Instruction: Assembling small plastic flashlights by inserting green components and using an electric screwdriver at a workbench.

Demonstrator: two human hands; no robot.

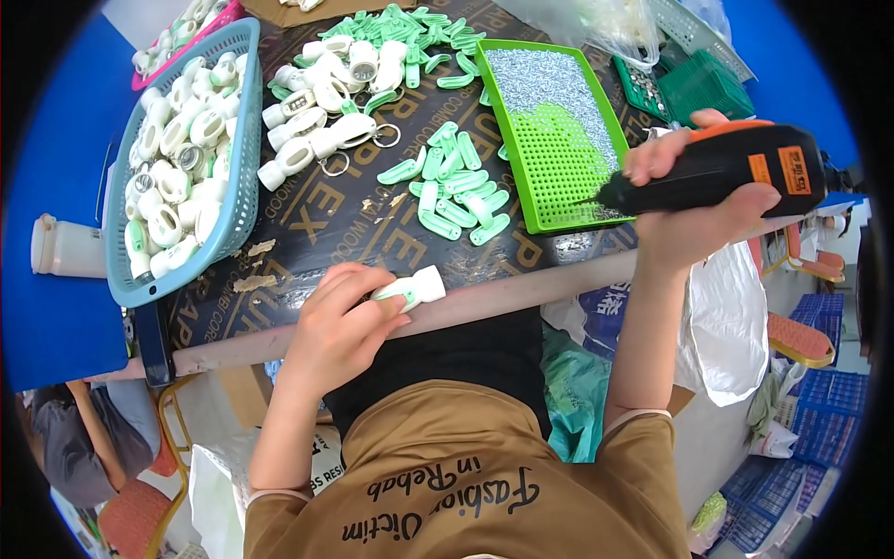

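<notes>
My left hand (346,321) is closed around a small white flashlight (426,285) with a green piece on its side, held at the table's front edge. My right hand (694,200) grips a black and orange electric screwdriver (717,172); its thin bit points left, over the near right corner of a green tray (545,228). Small silvery screws (559,84) fill the tray's far and right part. Green plastic clips (454,186) lie in a loose pile mid-table. Beyond them to the left are white flashlights (321,140), some with key rings.
A blue basket (250,112) full of white flashlights stands on the left, with a pink basket (209,28) behind it. More green clips (400,33) are heaped at the back. Dark green boxes (703,88) sit at the back right. Another person (88,438) is at lower left.
</notes>
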